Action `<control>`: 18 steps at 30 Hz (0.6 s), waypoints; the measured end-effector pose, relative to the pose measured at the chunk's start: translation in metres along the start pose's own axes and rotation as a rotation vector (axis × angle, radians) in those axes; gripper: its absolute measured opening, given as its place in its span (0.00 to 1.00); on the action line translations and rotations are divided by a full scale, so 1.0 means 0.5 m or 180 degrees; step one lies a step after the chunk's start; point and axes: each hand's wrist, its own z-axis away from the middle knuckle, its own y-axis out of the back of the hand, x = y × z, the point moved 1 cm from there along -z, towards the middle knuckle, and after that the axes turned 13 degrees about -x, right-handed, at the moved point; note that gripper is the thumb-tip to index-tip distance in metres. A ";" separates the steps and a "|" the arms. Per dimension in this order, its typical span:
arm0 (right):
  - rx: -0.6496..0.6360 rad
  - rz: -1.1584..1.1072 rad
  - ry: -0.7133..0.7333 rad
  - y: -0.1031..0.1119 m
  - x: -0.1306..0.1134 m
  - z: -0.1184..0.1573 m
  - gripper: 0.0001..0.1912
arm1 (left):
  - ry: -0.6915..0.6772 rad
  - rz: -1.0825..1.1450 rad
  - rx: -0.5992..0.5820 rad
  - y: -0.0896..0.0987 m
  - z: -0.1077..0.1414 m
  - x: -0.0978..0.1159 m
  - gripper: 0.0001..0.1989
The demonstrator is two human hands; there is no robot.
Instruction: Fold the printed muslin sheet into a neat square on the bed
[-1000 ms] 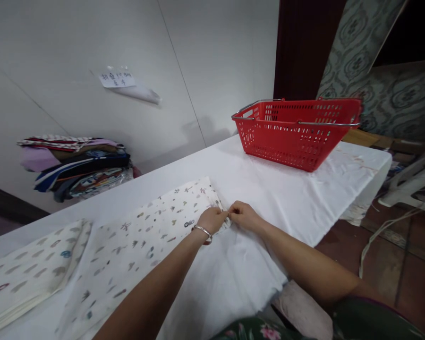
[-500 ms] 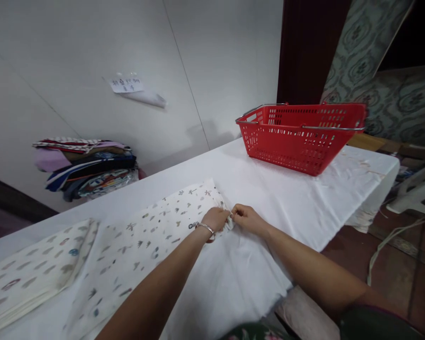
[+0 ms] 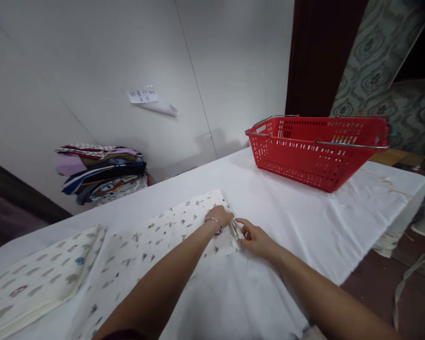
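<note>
A white cloth [image 3: 170,231] printed with small leaves and plants lies spread across the table, its right end gathered in narrow folds. My left hand [image 3: 220,216], a bracelet at its wrist, is closed on that folded end, its fingertips partly hidden. At the outer edge of the same folds is my right hand [image 3: 257,240], its thumb and fingers apart on either side of the cloth's edge. To the left lies a folded cream cloth [image 3: 46,269] with a pattern of leaf-like shapes.
A red perforated basket [image 3: 304,160] with metal handles stands at the table's back right. Beyond the back left edge is a stack of folded fabrics [image 3: 106,172]. The table has a white covering [image 3: 286,208]. A paper sign [image 3: 143,96] hangs on the wall.
My right hand has gone from a pinch at the cloth's edge to spread fingers around it. The cloth's right end lies flatter, its near corner now extended. The view has shifted slightly.
</note>
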 end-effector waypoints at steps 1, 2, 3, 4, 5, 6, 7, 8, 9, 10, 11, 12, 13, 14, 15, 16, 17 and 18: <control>-0.0033 0.0017 -0.0003 -0.001 -0.002 0.001 0.34 | 0.0060 -0.0016 0.0057 0.008 -0.014 0.002 0.19; -0.0053 0.0030 -0.0005 -0.002 -0.004 0.003 0.35 | 0.0113 -0.0025 0.0122 0.016 -0.028 0.004 0.21; -0.0062 0.0036 -0.0007 -0.003 -0.006 0.004 0.36 | 0.0159 -0.0029 0.0189 0.024 -0.041 0.005 0.22; -0.0070 0.0043 -0.0009 -0.003 -0.009 0.005 0.36 | 0.0201 -0.0028 0.0246 0.031 -0.052 0.006 0.24; -0.0078 0.0055 -0.0014 -0.004 -0.011 0.006 0.36 | 0.0241 -0.0021 0.0287 0.037 -0.063 0.007 0.26; -0.0084 0.0077 -0.0015 -0.004 -0.014 0.007 0.36 | 0.0277 -0.0006 0.0308 0.043 -0.074 0.007 0.28; -0.0092 0.0109 -0.0008 -0.005 -0.018 0.008 0.35 | 0.0304 0.0015 0.0314 0.047 -0.083 0.007 0.30; -0.0100 0.0154 0.0002 -0.005 -0.021 0.009 0.35 | 0.0327 0.0041 0.0311 0.050 -0.092 0.006 0.32; -0.0107 0.0215 0.0013 -0.004 -0.025 0.011 0.34 | 0.0345 0.0069 0.0302 0.052 -0.101 0.006 0.33; -0.0100 0.0287 0.0018 -0.004 -0.029 0.012 0.33 | 0.0361 0.0098 0.0293 0.053 -0.108 0.005 0.33; -0.0088 0.0356 0.0016 -0.003 -0.033 0.014 0.33 | 0.0377 0.0128 0.0282 0.055 -0.115 0.003 0.32; -0.0082 0.0413 0.0008 -0.003 -0.036 0.015 0.32 | 0.0390 0.0160 0.0266 0.057 -0.122 0.001 0.30; -0.0082 0.0449 -0.0007 -0.002 -0.038 0.017 0.31 | 0.0395 0.0199 0.0243 0.059 -0.128 -0.003 0.28; -0.0082 0.0467 -0.0020 -0.002 -0.040 0.018 0.31 | 0.0392 0.0246 0.0210 0.061 -0.134 -0.008 0.24; -0.0080 0.0474 -0.0028 -0.002 -0.041 0.019 0.30 | 0.0383 0.0303 0.0165 0.063 -0.139 -0.014 0.20; -0.0079 0.0484 -0.0032 -0.002 -0.041 0.019 0.30 | 0.0376 0.0369 0.0117 0.066 -0.144 -0.022 0.17; -0.0077 0.0498 -0.0037 -0.002 -0.040 0.019 0.30 | 0.0374 0.0442 0.0076 0.068 -0.147 -0.031 0.15; -0.0064 0.0515 -0.0042 -0.003 -0.038 0.020 0.30 | 0.0385 0.0527 0.0057 0.069 -0.150 -0.041 0.13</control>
